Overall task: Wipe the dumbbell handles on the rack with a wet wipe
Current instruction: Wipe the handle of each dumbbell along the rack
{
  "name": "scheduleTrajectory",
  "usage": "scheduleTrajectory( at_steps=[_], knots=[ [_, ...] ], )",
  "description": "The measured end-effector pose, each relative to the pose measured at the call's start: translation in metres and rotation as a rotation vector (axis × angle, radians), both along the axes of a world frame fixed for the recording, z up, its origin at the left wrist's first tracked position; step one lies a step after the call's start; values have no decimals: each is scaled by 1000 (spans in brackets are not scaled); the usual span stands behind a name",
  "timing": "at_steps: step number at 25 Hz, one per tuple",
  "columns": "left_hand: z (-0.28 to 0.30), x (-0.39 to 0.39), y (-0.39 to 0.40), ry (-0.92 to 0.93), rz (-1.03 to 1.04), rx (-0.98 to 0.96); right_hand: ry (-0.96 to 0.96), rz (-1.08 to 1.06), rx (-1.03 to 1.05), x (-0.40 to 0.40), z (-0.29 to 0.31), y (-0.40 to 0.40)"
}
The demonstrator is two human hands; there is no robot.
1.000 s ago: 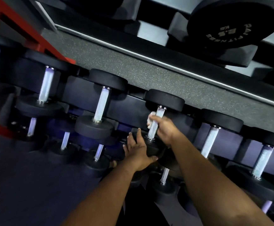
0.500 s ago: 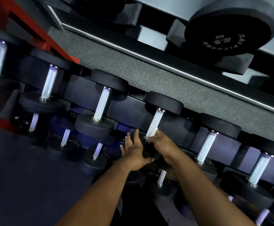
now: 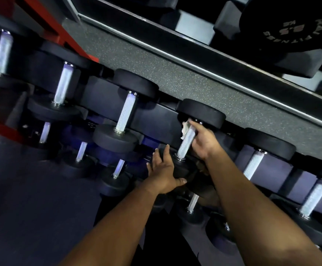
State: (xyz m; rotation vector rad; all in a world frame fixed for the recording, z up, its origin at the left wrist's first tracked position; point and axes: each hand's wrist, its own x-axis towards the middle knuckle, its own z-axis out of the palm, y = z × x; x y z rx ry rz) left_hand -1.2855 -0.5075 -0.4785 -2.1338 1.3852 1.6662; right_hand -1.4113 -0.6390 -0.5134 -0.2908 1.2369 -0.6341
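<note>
Closest to the camera are the two bare forearms reaching in from the bottom, over a dark floor mat (image 3: 31, 217). The rack (image 3: 164, 116) is the only real "container" here, a black tiered thing holding rows of black round-headed dumbbells with knurled silver handles, lower tier nearest and mostly in shadow, upper tier behind it. The left hand (image 3: 163, 169) lies flat with fingers straight and spread, palm pressing on the near head of the dumbbell (image 3: 185, 169) being worked on, thumb hooked round its lower edge. The right hand (image 3: 202, 141) is curled round the far end of that dumbbell's handle (image 3: 185, 144), right up by the far head (image 3: 202, 112), and it's gripping the wet wipe (image 3: 185, 129) against the metal, a crumpled white bit sticks out on the left side of the handle. The bare lower part of the handle shows between the two hands. Neighbouring dumbbells sit either side, one to the left (image 3: 126, 112) and one to the right (image 3: 254, 164). Beyond the rack there's a strip of speckled grey flooring (image 3: 175, 73), a red frame (image 3: 46, 22) upper left, and a big black weight (image 3: 290, 25) with white lettering top right, too blurry to read properly.
</note>
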Motion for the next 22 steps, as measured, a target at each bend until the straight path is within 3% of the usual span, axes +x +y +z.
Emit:
scheduleTrajectory(
  at_steps=[1, 4, 9, 11, 13, 15, 18, 20, 22],
  knots=[
    [0, 0, 1, -3, -3, -7, 35, 44, -50, 2, -3, 5],
    [-1, -1, 2, 4, 3, -15, 196, 445, -221, -5, -5, 52],
    [-2, -3, 1, 10, 31, -36, 936, 772, -436, -16, 28, 78],
    [-2, -3, 2, 3, 25, -43, 929, 848, -598, -18, 53, 80],
    [-2, -3, 2, -5, 14, -41, 887, 906, -898, -19, 65, 66],
    [-1, -2, 2, -1, 0, -33, 1006, 1164, -1147, -20, 59, 34],
    [0, -1, 3, 12, -2, -41, 1319, 1670, -1144, -15, 45, 23],
    [0, -2, 3, 14, 1, -54, 1269, 1849, -1214, -24, 33, 41],
    [0, -2, 4, 12, 4, -68, 1080, 1882, -1287, -33, 32, 59]
  ],
)
